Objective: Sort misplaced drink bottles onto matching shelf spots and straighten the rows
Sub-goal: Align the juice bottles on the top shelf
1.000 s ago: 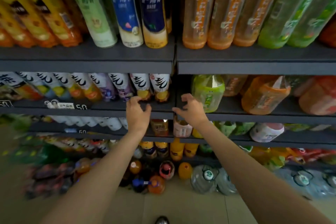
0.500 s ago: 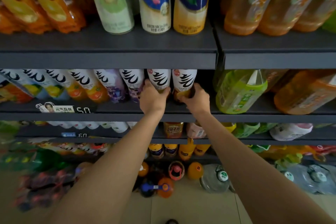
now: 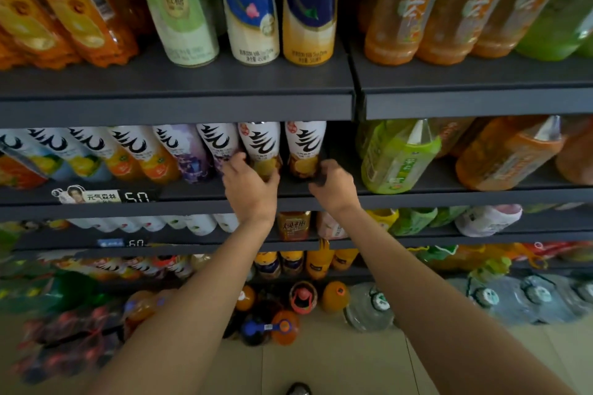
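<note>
Left hand: the left hand (image 3: pixel 249 187) reaches up to the second shelf (image 3: pixel 96 202) and wraps its fingers round the bottom of a white-label bottle (image 3: pixel 261 147), second from the right end of its row; thumb on the left side, fingers curled on the right.
Right hand: the right hand (image 3: pixel 333 184) holds the base of the end bottle (image 3: pixel 305 146), the last white-label one on the right; its fingers curl round the lower right side (the fingertips are hidden behind the bottle).
Bottles and grip: both held bottles stand upright at the near edge of the shelf, each rising straight above the hand that holds it, the grip at the yellow-fruit band near the base. The two bottles are just beside each other, a narrow dark gap between them.
Row: to the left runs a row of white-label bottles (image 3: pixel 128 151) with orange, yellow and purple fruit bands, all on the same shelf.
Right of the grip: a green bottle (image 3: pixel 398 157) and an orange bottle (image 3: pixel 507 157) lie tilted on the adjoining shelf section, apart from the right hand.
Above: the top shelf (image 3: pixel 192 86) carries a pale green bottle (image 3: pixel 179 9), two blue-label bottles (image 3: pixel 250 6) and amber tea bottles (image 3: pixel 404 6).
Shelf front: a price tag (image 3: pixel 106 196) sits left of the left hand.
Below: lower shelves and the floor (image 3: pixel 337 362) hold more drinks, blurred.
</note>
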Tool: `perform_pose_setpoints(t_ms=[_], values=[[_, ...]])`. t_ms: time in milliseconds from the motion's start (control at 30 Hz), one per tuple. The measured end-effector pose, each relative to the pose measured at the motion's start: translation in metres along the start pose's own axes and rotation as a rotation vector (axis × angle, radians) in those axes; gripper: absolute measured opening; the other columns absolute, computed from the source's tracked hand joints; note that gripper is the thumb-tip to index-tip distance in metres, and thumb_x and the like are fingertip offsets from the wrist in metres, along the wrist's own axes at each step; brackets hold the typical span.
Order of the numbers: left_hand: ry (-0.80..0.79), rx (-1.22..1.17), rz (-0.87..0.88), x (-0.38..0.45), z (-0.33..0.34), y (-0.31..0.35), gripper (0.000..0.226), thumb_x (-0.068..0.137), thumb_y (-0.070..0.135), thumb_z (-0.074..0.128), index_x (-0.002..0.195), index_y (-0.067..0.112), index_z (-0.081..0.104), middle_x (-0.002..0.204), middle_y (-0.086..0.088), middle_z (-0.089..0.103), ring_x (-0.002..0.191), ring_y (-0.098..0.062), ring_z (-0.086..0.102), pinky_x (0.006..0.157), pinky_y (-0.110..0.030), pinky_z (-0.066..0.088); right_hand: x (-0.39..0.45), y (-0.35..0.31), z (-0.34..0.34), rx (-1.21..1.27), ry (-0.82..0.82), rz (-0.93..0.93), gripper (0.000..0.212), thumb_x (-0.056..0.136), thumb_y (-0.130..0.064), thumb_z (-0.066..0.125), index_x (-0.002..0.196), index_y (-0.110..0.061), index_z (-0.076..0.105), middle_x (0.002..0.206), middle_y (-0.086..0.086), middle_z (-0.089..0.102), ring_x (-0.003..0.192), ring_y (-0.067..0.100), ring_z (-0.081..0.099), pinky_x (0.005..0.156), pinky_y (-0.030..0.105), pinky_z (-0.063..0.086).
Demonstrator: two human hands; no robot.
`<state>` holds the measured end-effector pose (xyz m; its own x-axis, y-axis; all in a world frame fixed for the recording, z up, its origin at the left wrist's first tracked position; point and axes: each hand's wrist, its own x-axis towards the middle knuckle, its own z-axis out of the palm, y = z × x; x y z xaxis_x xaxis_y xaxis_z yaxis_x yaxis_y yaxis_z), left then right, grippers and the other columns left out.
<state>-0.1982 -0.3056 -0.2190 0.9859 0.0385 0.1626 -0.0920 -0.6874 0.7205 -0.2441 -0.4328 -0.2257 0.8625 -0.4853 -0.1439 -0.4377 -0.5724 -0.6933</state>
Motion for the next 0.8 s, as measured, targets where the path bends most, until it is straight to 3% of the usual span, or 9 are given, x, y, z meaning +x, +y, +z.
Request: perform_pose_setpoints(t_ms=[133, 300, 367, 533, 667, 733, 800], values=[[0.048, -0.119, 0.46, -0.052, -0.02, 0.035, 0.026, 0.078, 0.012, 0.052, 0.102, 0.003, 0.051, 0.101, -0.011, 0.048, 0.095, -0.026, 0.048, 0.083, -0.033, 0.037, -0.039, -0.002, -0.062, -0.065, -0.175, -0.198, 0.024, 0.086, -0.011, 0.059, 0.109, -0.007, 0.065, 0.102, 0.009, 0.07, 0.098, 0.02, 0.064, 0.083, 0.022, 0.045], [0.082, -0.29, 0.817, -0.078, -0.019, 0.163, 0.024, 0.077, 0.004, 0.046, 0.1, 0.004, 0.052, 0.1, -0.01, 0.049, 0.091, -0.02, 0.045, 0.08, -0.028, 0.036, -0.075, 0.02, -0.182, 0.018, -0.07, -0.194, 0.02, 0.084, -0.005, 0.059, 0.102, -0.009, 0.065, 0.093, 0.01, 0.072, 0.076, 0.018, 0.068, 0.078, 0.031, 0.053], [0.074, -0.353, 0.874, -0.1, -0.009, 0.217, 0.025, 0.076, 0.002, 0.048, 0.101, 0.005, 0.052, 0.098, -0.005, 0.048, 0.09, -0.019, 0.044, 0.079, -0.029, 0.035, -0.088, 0.043, -0.234, 0.038, 0.004, -0.194, 0.017, 0.083, -0.002, 0.059, 0.095, -0.012, 0.064, 0.087, 0.011, 0.072, 0.066, 0.012, 0.066, 0.074, 0.03, 0.053], [0.044, -0.411, 0.898, -0.172, 0.046, 0.332, 0.028, 0.075, 0.007, 0.047, 0.102, 0.005, 0.052, 0.097, -0.009, 0.05, 0.09, -0.025, 0.048, 0.079, -0.032, 0.037, -0.115, 0.126, -0.369, 0.038, 0.194, -0.147, 0.012, 0.087, -0.007, 0.059, 0.097, -0.01, 0.066, 0.089, 0.01, 0.07, 0.074, 0.017, 0.063, 0.071, 0.023, 0.051], [0.021, -0.398, 0.907, -0.23, 0.098, 0.417, 0.029, 0.076, 0.003, 0.053, 0.106, 0.004, 0.051, 0.099, -0.008, 0.049, 0.093, -0.025, 0.049, 0.083, -0.033, 0.038, -0.13, 0.212, -0.483, 0.048, 0.283, -0.102, 0.009, 0.086, -0.008, 0.062, 0.083, -0.016, 0.064, 0.079, 0.009, 0.068, 0.06, 0.015, 0.062, 0.065, 0.033, 0.053], [0.005, -0.427, 0.896, -0.256, 0.121, 0.457, 0.029, 0.077, 0.003, 0.055, 0.106, 0.004, 0.051, 0.098, -0.005, 0.047, 0.092, -0.025, 0.05, 0.083, -0.035, 0.039, -0.139, 0.25, -0.536, 0.074, 0.333, -0.061, 0.003, 0.089, -0.01, 0.061, 0.087, -0.012, 0.063, 0.076, 0.007, 0.067, 0.051, 0.006, 0.06, 0.06, 0.026, 0.053], [-0.028, -0.439, 0.89, -0.279, 0.142, 0.493, 0.029, 0.078, 0.002, 0.056, 0.107, 0.004, 0.051, 0.098, -0.003, 0.045, 0.092, -0.025, 0.05, 0.084, -0.037, 0.041, -0.146, 0.283, -0.579, 0.107, 0.392, -0.014, 0.01, 0.091, -0.013, 0.06, 0.094, -0.005, 0.064, 0.076, 0.006, 0.067, 0.047, 0.001, 0.059, 0.055, 0.017, 0.052]])
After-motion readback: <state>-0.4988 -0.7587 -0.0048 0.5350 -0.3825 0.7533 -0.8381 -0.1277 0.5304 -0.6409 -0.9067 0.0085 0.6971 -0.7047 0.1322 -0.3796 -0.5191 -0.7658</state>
